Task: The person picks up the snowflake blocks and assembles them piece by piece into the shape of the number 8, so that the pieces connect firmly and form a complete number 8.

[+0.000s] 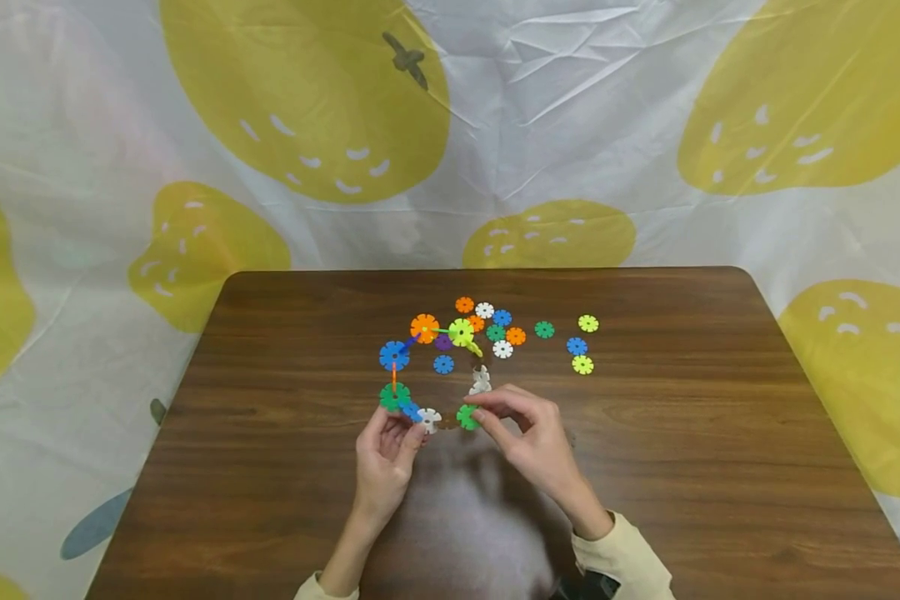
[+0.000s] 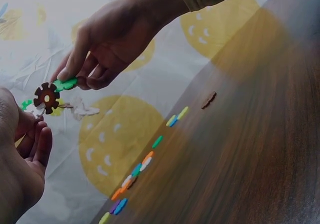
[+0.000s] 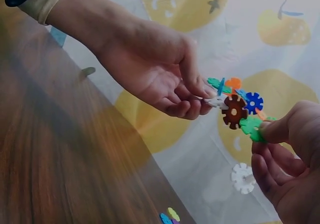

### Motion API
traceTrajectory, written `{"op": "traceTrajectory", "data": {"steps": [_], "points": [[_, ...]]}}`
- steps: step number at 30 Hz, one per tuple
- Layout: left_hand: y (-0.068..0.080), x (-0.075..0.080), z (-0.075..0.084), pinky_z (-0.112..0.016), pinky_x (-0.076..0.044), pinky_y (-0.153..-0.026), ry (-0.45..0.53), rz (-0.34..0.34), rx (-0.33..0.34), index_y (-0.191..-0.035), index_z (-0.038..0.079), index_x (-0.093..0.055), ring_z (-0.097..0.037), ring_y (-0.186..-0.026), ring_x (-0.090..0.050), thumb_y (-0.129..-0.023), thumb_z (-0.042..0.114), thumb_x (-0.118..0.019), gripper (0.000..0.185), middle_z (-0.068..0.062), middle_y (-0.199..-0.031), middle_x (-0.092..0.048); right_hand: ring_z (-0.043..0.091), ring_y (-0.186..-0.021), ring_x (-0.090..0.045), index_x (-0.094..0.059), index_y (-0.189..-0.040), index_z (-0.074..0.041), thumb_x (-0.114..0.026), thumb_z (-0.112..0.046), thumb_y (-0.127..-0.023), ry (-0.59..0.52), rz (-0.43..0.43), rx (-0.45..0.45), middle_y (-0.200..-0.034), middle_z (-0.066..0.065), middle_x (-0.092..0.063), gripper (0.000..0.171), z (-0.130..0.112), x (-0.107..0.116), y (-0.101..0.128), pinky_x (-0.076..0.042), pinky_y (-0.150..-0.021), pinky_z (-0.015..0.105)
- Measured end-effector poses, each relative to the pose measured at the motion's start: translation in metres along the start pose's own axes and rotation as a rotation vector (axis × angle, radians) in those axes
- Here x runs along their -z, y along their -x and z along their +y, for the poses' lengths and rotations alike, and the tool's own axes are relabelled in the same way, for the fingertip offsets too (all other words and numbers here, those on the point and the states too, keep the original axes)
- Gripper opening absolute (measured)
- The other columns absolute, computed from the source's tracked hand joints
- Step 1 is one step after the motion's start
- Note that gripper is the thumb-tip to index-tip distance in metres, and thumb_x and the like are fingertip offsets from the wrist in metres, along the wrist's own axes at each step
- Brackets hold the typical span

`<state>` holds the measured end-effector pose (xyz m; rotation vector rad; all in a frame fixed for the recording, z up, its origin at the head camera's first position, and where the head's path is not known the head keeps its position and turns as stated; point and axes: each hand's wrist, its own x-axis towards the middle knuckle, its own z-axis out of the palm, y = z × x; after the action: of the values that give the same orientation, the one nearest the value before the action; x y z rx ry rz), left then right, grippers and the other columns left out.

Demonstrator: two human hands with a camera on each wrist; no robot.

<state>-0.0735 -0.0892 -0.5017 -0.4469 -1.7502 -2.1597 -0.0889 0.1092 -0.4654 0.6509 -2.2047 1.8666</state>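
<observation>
Both hands work above the table (image 1: 645, 467): left hand (image 1: 385, 454) pinches the white disc (image 1: 429, 419) end of the chain (image 1: 401, 375), right hand (image 1: 528, 433) pinches a green disc (image 1: 467, 417); a brown disc (image 3: 234, 111) sits between the grips. Risk: misaligned slots could pop the joint, since the chain hangs unsupported beyond the left grip
</observation>
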Motion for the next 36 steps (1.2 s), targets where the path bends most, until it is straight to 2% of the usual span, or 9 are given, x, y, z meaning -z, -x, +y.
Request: {"op": "traceTrajectory", "data": {"steps": [4, 9, 19, 28, 36], "points": [[0.001, -0.001, -0.001, -0.018, -0.058, -0.073, 0.015, -0.002, -0.033, -0.101, -0.025, -0.047, -0.005, -0.085, -0.064, -0.088, -0.023, -0.055, 0.015, 0.003, -0.095, -0.061, 0.017, -0.079, -0.072, -0.075, -0.106, 0.001, -0.073, 0.004, -0.089, -0.007, 0.026, 0.012, -0.095, 0.013, -0.076, 0.017, 0.001, -0.002, 0.003, -0.060, -0.076, 0.024], [0.002, -0.002, -0.001, -0.018, -0.058, -0.074, 0.027, 0.021, -0.080, -0.102, -0.026, -0.047, -0.005, -0.084, -0.065, -0.086, -0.027, -0.054, 0.018, 0.004, -0.096, -0.063, 0.010, -0.078, -0.072, -0.075, -0.102, 0.001, -0.076, 0.005, -0.086, -0.020, 0.072, 0.000, -0.090, 0.014, -0.077, 0.017, 0.002, -0.004, 0.007, -0.061, -0.073, 0.024], [0.003, -0.003, 0.000, -0.018, -0.058, -0.073, 0.027, 0.034, -0.108, -0.102, -0.025, -0.049, -0.008, -0.082, -0.066, -0.085, -0.027, -0.056, 0.018, 0.003, -0.096, -0.062, 0.010, -0.078, -0.072, -0.075, -0.098, 0.003, -0.075, 0.008, -0.085, -0.072, 0.122, 0.000, -0.089, 0.019, -0.076, 0.015, 0.007, -0.008, 0.013, -0.060, -0.070, 0.024], [0.004, -0.003, 0.001, -0.016, -0.056, -0.068, 0.031, 0.037, -0.096, -0.097, -0.025, -0.049, -0.005, -0.077, -0.064, -0.083, -0.027, -0.056, 0.015, 0.004, -0.091, -0.064, 0.007, -0.082, -0.072, -0.075, -0.097, 0.006, -0.074, 0.011, -0.084, -0.122, 0.120, -0.037, -0.091, 0.022, -0.075, 0.014, 0.008, -0.009, 0.014, -0.060, -0.071, 0.023], [0.002, -0.004, 0.005, -0.015, -0.055, -0.062, -0.033, 0.038, -0.063, -0.097, -0.022, -0.051, -0.005, -0.071, -0.060, -0.083, -0.026, -0.059, 0.017, 0.005, -0.087, -0.060, 0.009, -0.080, -0.073, -0.074, -0.095, 0.007, -0.075, 0.010, -0.084, -0.122, 0.138, -0.047, -0.092, 0.024, -0.075, 0.012, 0.009, -0.011, 0.013, -0.059, -0.069, 0.022]]}}
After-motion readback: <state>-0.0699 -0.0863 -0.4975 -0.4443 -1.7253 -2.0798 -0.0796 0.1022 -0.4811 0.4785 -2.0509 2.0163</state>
